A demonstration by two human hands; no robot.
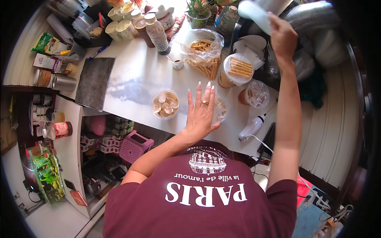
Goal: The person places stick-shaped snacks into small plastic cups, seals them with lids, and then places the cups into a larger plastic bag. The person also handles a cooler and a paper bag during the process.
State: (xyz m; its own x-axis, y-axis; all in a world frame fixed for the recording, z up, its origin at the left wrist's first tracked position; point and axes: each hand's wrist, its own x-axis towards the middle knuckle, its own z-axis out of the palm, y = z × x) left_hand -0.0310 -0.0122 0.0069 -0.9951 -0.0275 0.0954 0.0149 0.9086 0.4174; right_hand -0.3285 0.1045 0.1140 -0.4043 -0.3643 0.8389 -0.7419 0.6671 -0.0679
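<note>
My left hand is held flat with its fingers extended, over the near-left side of a clear plastic cup of iced drink. It hides part of that cup; whether it touches the rim I cannot tell. To its left stands another clear cup with ice and a light-brown drink. Raised at the far right, my right hand grips a whitish translucent plastic object, blurred and not clear in kind. Right of the cups, a handheld electric frother lies on the white table.
A third iced cup stands at right, beside a large lidded cup topped with wafer sticks. Behind are an open bag of stick snacks, a small measuring cup and bottles. A dark mat lies left.
</note>
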